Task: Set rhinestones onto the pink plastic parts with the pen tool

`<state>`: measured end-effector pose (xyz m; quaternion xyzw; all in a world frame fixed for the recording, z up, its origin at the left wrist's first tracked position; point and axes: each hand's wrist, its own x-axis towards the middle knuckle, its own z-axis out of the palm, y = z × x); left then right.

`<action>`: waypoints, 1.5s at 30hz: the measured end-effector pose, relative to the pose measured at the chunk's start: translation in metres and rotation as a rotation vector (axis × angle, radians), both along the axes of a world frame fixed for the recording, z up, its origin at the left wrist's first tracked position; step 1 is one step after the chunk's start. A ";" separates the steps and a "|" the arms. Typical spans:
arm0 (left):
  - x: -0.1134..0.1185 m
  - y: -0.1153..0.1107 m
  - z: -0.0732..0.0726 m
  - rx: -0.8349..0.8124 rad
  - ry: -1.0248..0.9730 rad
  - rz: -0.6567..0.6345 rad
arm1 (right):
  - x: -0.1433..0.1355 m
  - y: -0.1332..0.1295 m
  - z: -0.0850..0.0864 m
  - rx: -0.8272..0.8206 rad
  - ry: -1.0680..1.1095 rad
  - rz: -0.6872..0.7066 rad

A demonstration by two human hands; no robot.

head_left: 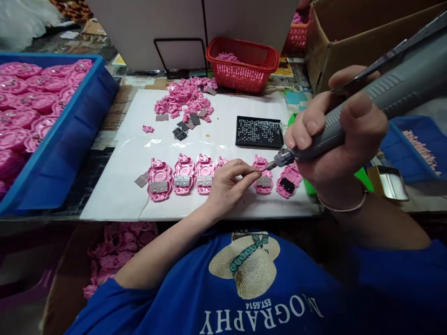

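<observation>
My right hand (pixel 335 130) is wrapped round a grey electric screwdriver (pixel 366 97), its tip pointing down and left. At that tip, the thumb and forefinger of my left hand (pixel 230 184) are pinched together; whatever they hold is too small to make out. Just below lies a pink plastic housing (pixel 262 174) with a grey plate in it. Another pink housing (pixel 289 180), holding a black plate, is to its right. More housings with metal plates, such as the leftmost one (pixel 159 180), stand in a row left of my left hand, which partly covers one.
A black screw tray (pixel 259 131) lies behind the row. Further back are a pile of small pink parts (pixel 186 97) and a red basket (pixel 242 65). A blue crate (pixel 87 111) of pink housings borders the left; a cardboard box (pixel 335 46) and blue bin (pixel 412 149) are right.
</observation>
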<state>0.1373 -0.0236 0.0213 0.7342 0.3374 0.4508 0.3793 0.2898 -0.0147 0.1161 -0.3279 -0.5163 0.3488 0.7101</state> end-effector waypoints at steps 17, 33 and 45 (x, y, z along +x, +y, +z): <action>0.005 0.004 -0.005 0.507 0.383 -0.065 | 0.014 -0.001 -0.014 0.021 0.001 0.090; 0.021 -0.013 -0.019 0.665 0.986 -0.168 | 0.036 0.047 -0.073 0.000 -0.156 0.006; 0.020 -0.012 -0.019 0.680 0.982 -0.161 | 0.025 0.040 -0.073 0.000 -0.169 -0.005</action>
